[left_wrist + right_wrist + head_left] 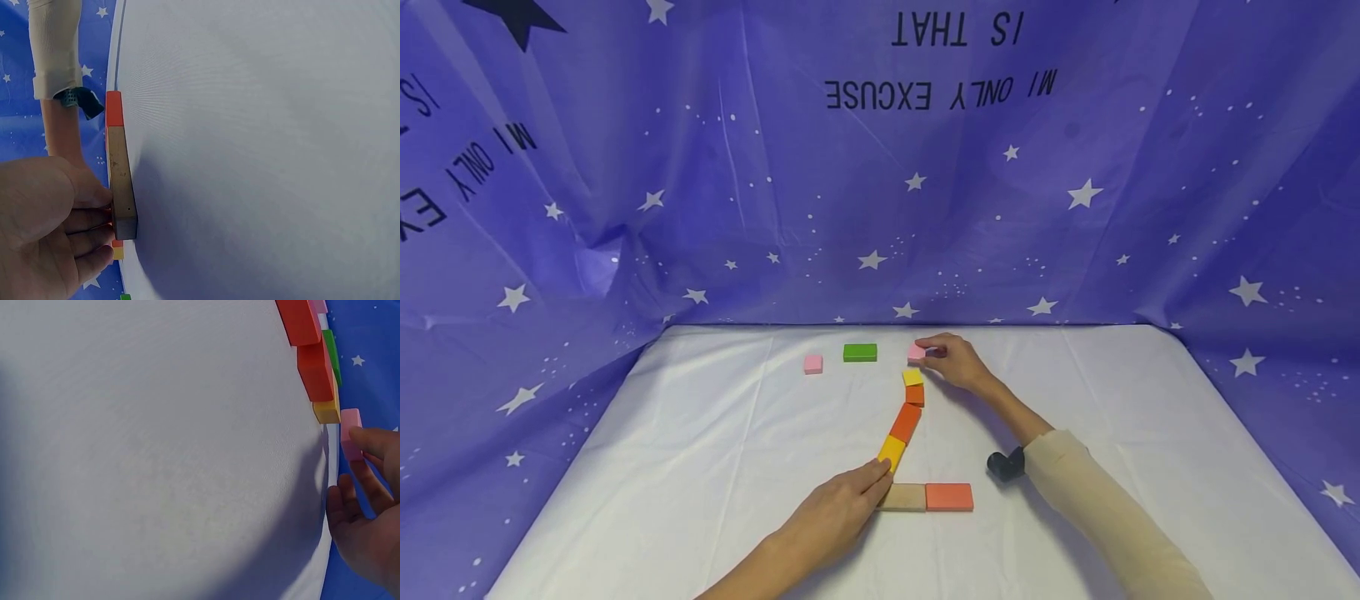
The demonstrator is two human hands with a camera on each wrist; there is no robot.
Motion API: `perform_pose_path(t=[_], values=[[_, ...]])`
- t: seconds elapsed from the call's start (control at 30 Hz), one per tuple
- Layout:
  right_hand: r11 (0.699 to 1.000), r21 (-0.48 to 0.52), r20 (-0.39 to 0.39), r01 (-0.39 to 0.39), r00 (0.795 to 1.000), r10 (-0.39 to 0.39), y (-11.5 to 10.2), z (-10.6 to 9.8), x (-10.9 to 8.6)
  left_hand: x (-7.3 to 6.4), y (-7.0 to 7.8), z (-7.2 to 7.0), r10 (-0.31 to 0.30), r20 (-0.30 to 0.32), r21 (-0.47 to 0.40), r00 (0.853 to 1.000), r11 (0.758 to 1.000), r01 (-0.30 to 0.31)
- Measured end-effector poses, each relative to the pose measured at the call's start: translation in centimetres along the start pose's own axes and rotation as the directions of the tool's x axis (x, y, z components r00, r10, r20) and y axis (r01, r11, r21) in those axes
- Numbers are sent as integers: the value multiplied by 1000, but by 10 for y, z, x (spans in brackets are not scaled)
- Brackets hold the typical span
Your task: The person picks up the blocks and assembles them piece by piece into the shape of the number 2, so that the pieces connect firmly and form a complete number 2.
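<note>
Between thumb and fingers, my right hand (957,362) pinches a pink block (916,353) at the far side of the table; the right wrist view shows this pink block (351,434) too. Just nearer lie a small yellow block (912,377) and a small orange block (914,396). A longer orange block (906,423) and a longer yellow block (891,452) continue that slanting row. My left hand (842,508) rests with extended fingers at the yellow block's near end, partly covering a plain wooden block (904,497). A red block (949,497) lies end to end with the wooden one.
A green block (860,352) and another pink block (813,364) lie at the back left. A dark object (1006,465) is beside my right sleeve. White cloth (700,467) covers the table, and a purple star-patterned curtain (820,208) hangs behind it.
</note>
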State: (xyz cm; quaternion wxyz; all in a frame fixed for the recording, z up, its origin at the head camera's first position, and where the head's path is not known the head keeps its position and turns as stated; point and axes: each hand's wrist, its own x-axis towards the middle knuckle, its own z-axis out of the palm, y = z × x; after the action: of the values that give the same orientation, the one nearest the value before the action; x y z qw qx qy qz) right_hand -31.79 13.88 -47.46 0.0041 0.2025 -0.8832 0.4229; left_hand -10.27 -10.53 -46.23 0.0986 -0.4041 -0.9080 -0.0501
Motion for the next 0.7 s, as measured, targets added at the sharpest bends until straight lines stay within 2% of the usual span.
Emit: perform_pose_path(t=[0.33, 0.7], values=[[1000, -12, 87, -21, 996, 22, -6, 3, 5, 0, 0, 1, 0, -4, 6, 1000, 1000, 0], [993, -36, 132, -111, 985, 115, -14, 3, 9, -1, -1, 1, 12, -32, 12, 999, 1000, -11]])
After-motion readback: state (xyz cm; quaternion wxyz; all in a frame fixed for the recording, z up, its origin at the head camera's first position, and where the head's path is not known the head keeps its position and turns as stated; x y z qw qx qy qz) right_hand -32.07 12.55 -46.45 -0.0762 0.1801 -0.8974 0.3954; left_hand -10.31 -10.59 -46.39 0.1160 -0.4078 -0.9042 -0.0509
